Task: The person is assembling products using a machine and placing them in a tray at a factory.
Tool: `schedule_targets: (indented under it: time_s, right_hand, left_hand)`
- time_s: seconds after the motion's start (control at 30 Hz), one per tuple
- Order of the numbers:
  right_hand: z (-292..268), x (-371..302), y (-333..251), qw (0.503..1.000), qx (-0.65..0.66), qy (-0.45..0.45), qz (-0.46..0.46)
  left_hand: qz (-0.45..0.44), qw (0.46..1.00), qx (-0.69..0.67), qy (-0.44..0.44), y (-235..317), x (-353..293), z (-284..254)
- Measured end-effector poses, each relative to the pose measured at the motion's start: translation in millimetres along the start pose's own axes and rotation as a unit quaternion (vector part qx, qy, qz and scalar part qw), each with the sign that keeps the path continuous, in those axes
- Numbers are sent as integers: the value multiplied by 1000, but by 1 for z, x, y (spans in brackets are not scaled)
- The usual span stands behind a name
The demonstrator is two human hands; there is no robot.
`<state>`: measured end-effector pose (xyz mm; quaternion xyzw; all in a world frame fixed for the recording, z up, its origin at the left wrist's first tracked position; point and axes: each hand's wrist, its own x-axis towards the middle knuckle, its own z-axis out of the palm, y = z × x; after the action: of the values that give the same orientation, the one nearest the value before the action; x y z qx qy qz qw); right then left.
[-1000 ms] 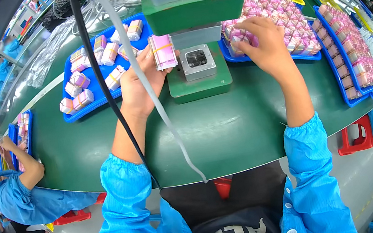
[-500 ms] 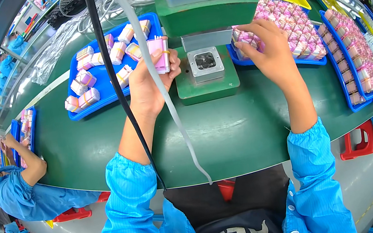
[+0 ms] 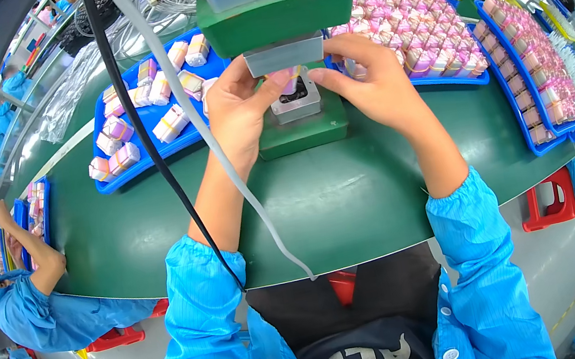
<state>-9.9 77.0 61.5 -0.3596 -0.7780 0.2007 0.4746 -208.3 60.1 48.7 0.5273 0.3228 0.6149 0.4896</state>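
My left hand [image 3: 238,112] is closed on a small pink-and-white banded bundle [image 3: 283,82], held just above the metal-framed nest [image 3: 297,106] of a green press. The nest's dark cavity is partly hidden behind the bundle. On the other side of the nest, my right hand [image 3: 376,83] has its thumb and forefinger apart. Its thumb tip is close to the bundle; I cannot tell whether they touch. Over both sets of fingertips hangs the press's grey upper block [image 3: 285,56], under a green head [image 3: 277,19].
Blue trays [image 3: 110,185] of banded bundles stand left and right of the press. More blue trays [image 3: 534,144] lie at the far right. A black cable [image 3: 145,138] and a grey hose [image 3: 213,138] cross before my left arm. A co-worker [image 3: 35,294] sits at the left.
My left hand has brought its bundle from the left tray's edge over to the nest. My right hand has moved left from the right tray to the nest. The view has shifted slightly.
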Motion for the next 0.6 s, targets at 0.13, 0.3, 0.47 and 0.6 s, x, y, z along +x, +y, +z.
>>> schedule_targets:
  time_s: [0.13, 0.3, 0.47, 0.6]
  right_hand:
    - [9, -2, 0, 997, 59, -32, 47]
    - [12, -2, 12, 994, 95, -37, 43]
    - [12, -3, 9, 994, 84, -48, 45]
    - [13, -4, 7, 995, 78, -42, 52]
  left_hand:
    - [9, 999, 37, 6, -7, -3, 10]
    - [-20, 995, 95, 14, 8, -6, 2]
    - [-40, 976, 214, -7, 16, -10, -7]
    - [-30, 974, 222, -13, 18, -13, -6]
